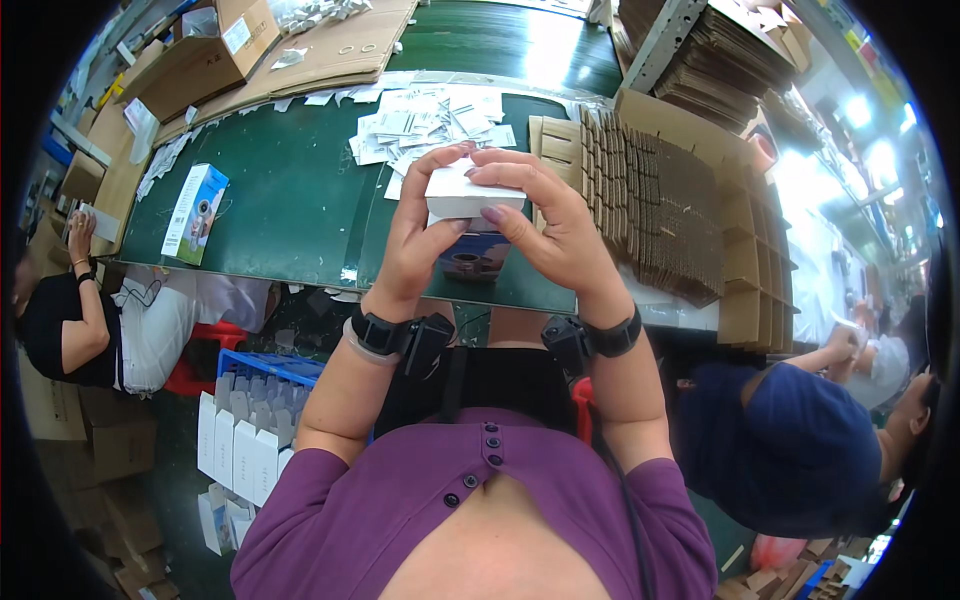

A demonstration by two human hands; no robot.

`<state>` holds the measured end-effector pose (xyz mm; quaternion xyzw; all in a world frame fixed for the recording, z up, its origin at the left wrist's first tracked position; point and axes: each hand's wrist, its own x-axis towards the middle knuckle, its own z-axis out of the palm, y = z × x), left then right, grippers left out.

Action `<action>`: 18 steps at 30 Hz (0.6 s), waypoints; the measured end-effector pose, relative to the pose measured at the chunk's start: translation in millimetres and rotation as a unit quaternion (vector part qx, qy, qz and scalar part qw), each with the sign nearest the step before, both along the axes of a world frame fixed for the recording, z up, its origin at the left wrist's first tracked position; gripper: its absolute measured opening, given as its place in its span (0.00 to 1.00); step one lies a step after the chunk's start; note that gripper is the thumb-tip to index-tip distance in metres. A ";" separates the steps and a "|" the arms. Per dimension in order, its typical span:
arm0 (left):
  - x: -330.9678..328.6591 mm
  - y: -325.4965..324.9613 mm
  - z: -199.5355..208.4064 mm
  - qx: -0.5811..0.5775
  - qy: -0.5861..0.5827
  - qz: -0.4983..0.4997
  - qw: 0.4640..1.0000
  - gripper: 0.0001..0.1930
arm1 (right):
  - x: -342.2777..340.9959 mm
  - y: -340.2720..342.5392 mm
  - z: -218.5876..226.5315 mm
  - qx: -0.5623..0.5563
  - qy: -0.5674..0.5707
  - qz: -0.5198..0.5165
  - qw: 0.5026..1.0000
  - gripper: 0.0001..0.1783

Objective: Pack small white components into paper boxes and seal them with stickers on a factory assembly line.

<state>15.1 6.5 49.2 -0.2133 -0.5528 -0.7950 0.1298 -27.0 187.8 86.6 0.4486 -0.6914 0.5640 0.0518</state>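
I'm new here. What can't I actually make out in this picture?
In the head view:
White rectangular box: sides partly hidden by the left grip and right grip.
Dark printed box below: upper part hidden by hands and white box.
Scattered white paper slips: print too small.
Seated person in black top: head mostly cut off by dark rim.

Tabletop (300, 205) open leftward, cardboard dividers (665, 205) block right
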 end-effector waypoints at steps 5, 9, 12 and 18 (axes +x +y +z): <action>-7.5 -2.4 -10.6 -0.016 0.033 -0.006 0.999 0.34 | -1.4 0.1 -6.2 -0.001 0.051 0.005 0.999 0.14; -9.7 -2.1 -13.8 0.004 0.054 0.006 0.998 0.29 | -2.4 2.0 -13.4 0.004 0.056 0.009 0.998 0.14; -10.4 -5.3 -13.8 -0.021 0.101 0.026 0.994 0.20 | -2.5 2.1 -19.4 -0.016 0.042 0.021 0.999 0.13; -9.8 -3.7 -12.7 -0.001 0.139 0.047 0.989 0.10 | 2.4 -5.6 -32.0 -0.063 0.005 0.034 0.997 0.10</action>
